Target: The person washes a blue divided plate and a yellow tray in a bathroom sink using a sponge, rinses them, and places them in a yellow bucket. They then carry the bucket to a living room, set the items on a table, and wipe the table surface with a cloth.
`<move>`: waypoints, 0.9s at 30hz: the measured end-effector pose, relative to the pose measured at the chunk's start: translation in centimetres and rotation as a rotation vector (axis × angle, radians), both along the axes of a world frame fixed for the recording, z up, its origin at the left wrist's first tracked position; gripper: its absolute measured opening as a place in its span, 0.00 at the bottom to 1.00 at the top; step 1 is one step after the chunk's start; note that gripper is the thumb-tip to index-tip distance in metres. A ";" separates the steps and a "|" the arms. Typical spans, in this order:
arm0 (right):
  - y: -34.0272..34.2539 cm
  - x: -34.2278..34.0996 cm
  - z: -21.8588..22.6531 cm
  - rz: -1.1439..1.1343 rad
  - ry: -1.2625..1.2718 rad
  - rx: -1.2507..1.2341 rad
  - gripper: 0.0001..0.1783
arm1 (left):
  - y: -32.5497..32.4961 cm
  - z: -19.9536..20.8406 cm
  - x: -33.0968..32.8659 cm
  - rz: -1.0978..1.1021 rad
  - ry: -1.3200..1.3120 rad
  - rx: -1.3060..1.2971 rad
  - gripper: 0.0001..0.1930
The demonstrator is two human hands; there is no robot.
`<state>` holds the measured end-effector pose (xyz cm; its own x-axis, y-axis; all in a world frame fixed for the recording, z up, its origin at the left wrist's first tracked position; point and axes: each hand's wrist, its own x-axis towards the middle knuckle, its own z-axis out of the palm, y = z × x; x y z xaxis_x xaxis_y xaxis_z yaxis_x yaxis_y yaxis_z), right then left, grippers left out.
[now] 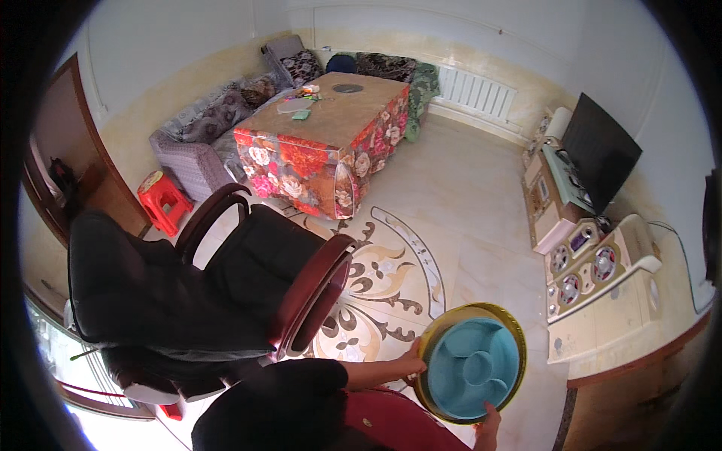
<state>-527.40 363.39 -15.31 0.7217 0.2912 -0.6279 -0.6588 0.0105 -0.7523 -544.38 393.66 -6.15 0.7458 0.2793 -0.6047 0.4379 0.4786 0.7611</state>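
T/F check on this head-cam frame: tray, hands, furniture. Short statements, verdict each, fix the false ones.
1. The left hand grips the left side of the gold round container. True.
2. The right hand hangs free of the container. False: its grip is on the container's near edge.
3. The blue divided tray sits inside the gold rim. True.
4. The red stool stands in front of the television. False: it stands by the near end of the sofa.
5. The table's cover is floral. True.
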 end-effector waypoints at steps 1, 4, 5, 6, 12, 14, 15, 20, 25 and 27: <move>1.7 1.5 2.4 0.009 0.037 -0.011 0.21 | 1.1 1.7 2.2 -0.013 0.063 -0.026 0.51; 4.4 9.6 1.2 0.137 -0.062 -0.041 0.20 | 4.9 -1.7 9.0 0.046 -0.074 0.040 0.52; 5.8 12.5 0.6 0.159 -0.081 -0.024 0.20 | 6.5 -2.3 11.7 0.055 -0.092 0.047 0.53; 7.4 15.6 0.1 0.183 -0.098 -0.008 0.21 | 7.9 -2.9 14.3 0.062 -0.066 0.035 0.53; 17.7 34.3 -2.5 0.290 -0.046 0.065 0.20 | 17.9 -5.0 26.0 0.161 0.005 -0.092 0.50; 24.7 38.1 0.4 0.254 0.090 0.086 0.27 | 21.9 -2.1 28.8 0.246 -0.061 -0.066 0.53; 28.2 39.5 1.2 0.317 0.090 0.077 0.28 | 23.7 -1.5 29.5 0.299 -0.086 -0.061 0.55; 45.4 44.9 3.3 0.436 0.188 0.093 0.33 | 35.2 -6.0 30.5 0.646 -0.197 -0.148 0.50; 60.1 49.2 -0.7 0.488 0.332 0.293 0.41 | 45.5 -9.8 26.5 0.862 0.166 -0.066 0.36; 65.6 51.0 -0.5 0.500 0.363 0.307 0.40 | 49.9 -11.7 25.5 0.968 0.084 -0.143 0.32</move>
